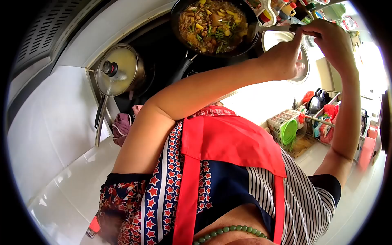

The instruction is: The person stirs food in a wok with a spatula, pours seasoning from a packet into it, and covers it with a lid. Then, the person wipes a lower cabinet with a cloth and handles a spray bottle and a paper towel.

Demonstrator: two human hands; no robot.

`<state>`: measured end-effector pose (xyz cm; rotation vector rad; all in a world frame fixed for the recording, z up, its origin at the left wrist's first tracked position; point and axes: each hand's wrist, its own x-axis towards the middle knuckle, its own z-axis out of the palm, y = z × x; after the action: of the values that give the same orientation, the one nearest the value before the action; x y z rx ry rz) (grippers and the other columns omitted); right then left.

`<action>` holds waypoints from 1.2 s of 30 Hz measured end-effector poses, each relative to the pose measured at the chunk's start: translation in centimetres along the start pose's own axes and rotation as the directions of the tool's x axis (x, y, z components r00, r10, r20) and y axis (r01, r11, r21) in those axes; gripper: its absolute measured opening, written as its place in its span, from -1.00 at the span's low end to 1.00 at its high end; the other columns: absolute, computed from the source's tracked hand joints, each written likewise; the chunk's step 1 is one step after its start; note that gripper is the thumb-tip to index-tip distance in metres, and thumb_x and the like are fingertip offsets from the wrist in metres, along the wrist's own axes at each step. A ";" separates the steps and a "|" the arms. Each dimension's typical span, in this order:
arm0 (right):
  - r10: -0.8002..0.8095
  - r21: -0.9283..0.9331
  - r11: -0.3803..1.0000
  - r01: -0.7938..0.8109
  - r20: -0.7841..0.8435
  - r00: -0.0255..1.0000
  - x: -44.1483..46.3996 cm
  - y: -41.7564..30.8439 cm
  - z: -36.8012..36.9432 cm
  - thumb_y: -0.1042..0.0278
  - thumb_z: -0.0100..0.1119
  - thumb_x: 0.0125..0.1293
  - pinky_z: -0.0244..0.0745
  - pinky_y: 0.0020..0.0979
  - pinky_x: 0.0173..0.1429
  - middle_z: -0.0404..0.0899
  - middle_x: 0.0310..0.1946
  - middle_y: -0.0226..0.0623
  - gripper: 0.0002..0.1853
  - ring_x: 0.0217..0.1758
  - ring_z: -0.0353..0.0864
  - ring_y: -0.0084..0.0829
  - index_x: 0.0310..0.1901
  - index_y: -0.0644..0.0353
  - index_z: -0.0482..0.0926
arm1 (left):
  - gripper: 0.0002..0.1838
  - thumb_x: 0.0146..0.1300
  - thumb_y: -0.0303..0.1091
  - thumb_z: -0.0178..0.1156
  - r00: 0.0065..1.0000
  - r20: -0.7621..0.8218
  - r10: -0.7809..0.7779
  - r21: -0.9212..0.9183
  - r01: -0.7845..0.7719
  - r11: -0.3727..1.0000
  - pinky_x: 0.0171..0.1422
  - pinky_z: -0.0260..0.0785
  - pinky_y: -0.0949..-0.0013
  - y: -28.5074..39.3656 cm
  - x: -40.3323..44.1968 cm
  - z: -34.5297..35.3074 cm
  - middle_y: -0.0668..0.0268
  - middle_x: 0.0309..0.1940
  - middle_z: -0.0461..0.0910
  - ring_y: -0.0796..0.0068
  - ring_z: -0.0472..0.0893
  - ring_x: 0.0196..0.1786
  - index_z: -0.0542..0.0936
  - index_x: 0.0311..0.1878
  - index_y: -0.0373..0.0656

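My left hand [286, 60] reaches across to the right, fingers curled and one fingertip raised against my right hand; whatever it may hold is hidden. My right hand [330, 37] is closed around the dark handle end of a metal spatula [274, 28]. The spatula's blade rests at the right side of a black pan [174, 25]. In the pan is a stew [214, 28] of noodles, green pieces and yellow chunks in brown sauce. The pan's handle [181, 70] points down and left, partly behind my left forearm.
A lidded pot [121, 70] stands on the black stove at left, its long handle pointing down. Beyond my hands are seasoning containers [287, 9] and a round white-rimmed vessel [303, 70]. Racks hold a green basket [289, 131] and utensils at right. A purple cloth [121, 127] lies below the stove.
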<state>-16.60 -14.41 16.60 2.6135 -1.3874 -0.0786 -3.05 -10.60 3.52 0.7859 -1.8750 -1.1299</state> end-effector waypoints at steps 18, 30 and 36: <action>-0.225 -0.122 0.972 0.201 -0.240 0.944 7.4 -1.5 4.7 0.44 0.22 -0.15 0.43 -0.24 -0.09 0.54 -0.47 -0.37 -0.76 -0.27 0.54 -0.26 -0.37 -0.07 0.67 | -0.12 0.06 -0.33 0.29 0.970 -0.235 -0.055 0.079 0.075 0.994 -0.08 0.50 0.29 -7.3 5.1 -3.2 0.10 -0.31 0.61 0.14 0.64 -0.20 -0.05 0.24 -0.58; -0.022 -0.061 0.998 0.021 -0.020 1.000 10.1 -4.3 4.8 0.37 0.16 0.02 0.46 -0.15 -0.24 0.64 -0.40 -0.37 -0.83 -0.29 0.61 -0.21 -0.31 -0.04 0.66 | -0.22 0.02 -0.34 0.36 0.906 -0.420 -0.043 0.125 0.105 0.987 -0.19 0.49 0.24 -8.9 0.2 -5.9 0.12 -0.23 0.54 0.25 0.61 -0.31 0.11 0.22 -0.29; -0.072 0.009 0.997 0.072 0.001 0.997 10.6 -4.7 10.4 0.42 0.09 0.13 0.55 -0.20 -0.14 0.67 -0.30 -0.22 -0.69 -0.22 0.67 -0.19 -0.07 -0.03 0.61 | -0.09 0.01 -0.32 0.37 0.896 -0.412 -0.168 0.056 0.209 0.976 -0.13 0.48 0.27 -9.8 -1.2 -6.2 0.13 -0.22 0.52 0.23 0.60 -0.31 0.04 0.34 -0.38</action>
<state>-8.19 -21.98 5.90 2.6706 -1.2973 -0.0840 3.97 -16.22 -3.90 1.1833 -1.5359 -0.9058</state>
